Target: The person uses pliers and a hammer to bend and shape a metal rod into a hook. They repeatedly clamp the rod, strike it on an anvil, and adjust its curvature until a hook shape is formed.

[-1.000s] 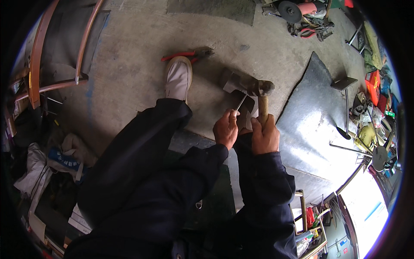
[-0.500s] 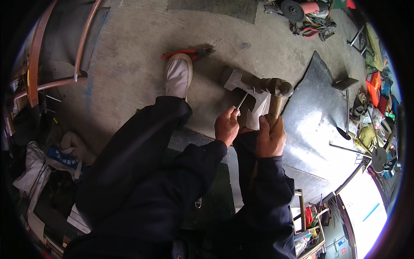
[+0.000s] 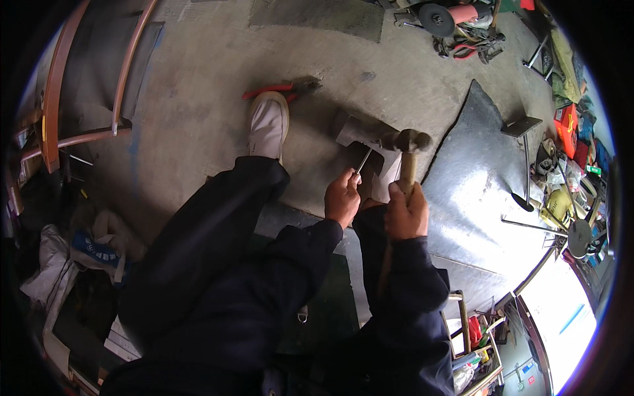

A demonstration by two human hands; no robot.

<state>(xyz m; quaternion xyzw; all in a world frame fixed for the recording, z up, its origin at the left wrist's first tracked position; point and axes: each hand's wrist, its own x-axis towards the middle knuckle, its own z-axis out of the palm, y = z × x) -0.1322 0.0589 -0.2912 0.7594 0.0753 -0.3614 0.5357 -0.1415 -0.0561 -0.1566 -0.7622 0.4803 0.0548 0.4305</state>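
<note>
My left hand (image 3: 343,198) pinches a thin metal rod (image 3: 363,160), which slants up toward a flat grey metal piece (image 3: 358,131). My right hand (image 3: 407,211) is wrapped around the wooden handle of a hammer (image 3: 409,173). The dark, rounded hammer head (image 3: 406,140) overlaps the right part of the metal piece in view; whether they touch, I cannot tell. Below the metal piece a pale shoe (image 3: 385,179) shows in part. Red-handled pliers (image 3: 269,90) lie on the floor just beyond my other pale shoe (image 3: 269,127).
A dark sheet (image 3: 472,165) covers the floor at right, with a metal stand (image 3: 525,158) on it. An angle grinder (image 3: 446,18) and several hand tools lie at the far right. Wooden chair parts (image 3: 59,86) stand at left; bags (image 3: 99,247) are piled near left.
My right hand has brought the hammer down and to the left. My left hand still pinches the rod in nearly the same place. The whole view has shifted slightly.
</note>
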